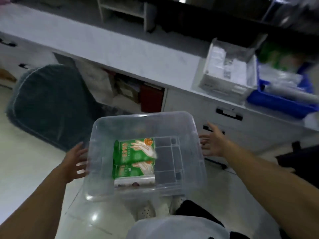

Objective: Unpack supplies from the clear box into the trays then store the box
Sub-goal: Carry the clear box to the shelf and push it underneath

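Between the two hands, above the floor before the surface's front edge, the clear box [146,156] is seen, green packets [133,157] inside, left hand [76,163] touching its side wall with spread fingers, right hand [211,142] released just beside the opposite wall.

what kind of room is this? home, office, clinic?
Probably a clinic or lab supply room, though that is a guess. A long white counter holds a blue tray of sealed packets and an open white carton. The clear box holds green packs printed with gloved hands.
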Motion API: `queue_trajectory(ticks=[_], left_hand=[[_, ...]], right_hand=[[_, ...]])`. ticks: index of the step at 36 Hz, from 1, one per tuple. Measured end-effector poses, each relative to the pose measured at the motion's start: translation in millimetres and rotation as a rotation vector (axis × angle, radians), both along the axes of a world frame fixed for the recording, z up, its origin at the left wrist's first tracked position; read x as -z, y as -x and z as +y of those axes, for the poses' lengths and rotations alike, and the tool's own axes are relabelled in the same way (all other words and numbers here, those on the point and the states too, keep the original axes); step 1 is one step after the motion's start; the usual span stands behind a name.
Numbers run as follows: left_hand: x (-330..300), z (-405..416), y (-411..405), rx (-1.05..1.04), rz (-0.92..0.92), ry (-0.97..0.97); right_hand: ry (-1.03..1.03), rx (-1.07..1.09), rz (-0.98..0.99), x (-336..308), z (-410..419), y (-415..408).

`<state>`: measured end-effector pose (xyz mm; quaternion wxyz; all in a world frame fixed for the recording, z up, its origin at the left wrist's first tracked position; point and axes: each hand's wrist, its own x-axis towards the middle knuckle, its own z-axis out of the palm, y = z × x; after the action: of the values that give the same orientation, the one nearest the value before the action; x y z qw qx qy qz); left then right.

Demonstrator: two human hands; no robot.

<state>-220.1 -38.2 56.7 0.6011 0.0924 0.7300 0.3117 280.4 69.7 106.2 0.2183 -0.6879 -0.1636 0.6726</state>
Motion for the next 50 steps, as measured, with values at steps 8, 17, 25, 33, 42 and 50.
queue_trajectory(ticks=[8, 17, 25, 33, 42, 50], left_hand=[[-23, 62, -155, 0.345, 0.056, -0.054], [-36, 66, -357, 0.626, 0.003, -0.105], [-73, 61, -526, 0.895, 0.234, -0.148], [-97, 53, -680, 1.214, 0.373, -0.227], [-108, 78, -840, 1.592, 0.398, -0.305], [-107, 139, -988, 1.862, 0.319, -0.282]], right_hand=[[-0.045, 0.373, 0.000, -6, -122, -153], [-0.080, 0.707, -0.101, -28, -273, -268], [-0.107, 0.985, 0.113, -38, -394, -359], [-0.091, 1.209, 0.170, -37, -472, -388], [-0.106, 1.514, 0.260, -38, -485, -401], [-0.131, 1.820, 0.248, -46, -429, -415]])
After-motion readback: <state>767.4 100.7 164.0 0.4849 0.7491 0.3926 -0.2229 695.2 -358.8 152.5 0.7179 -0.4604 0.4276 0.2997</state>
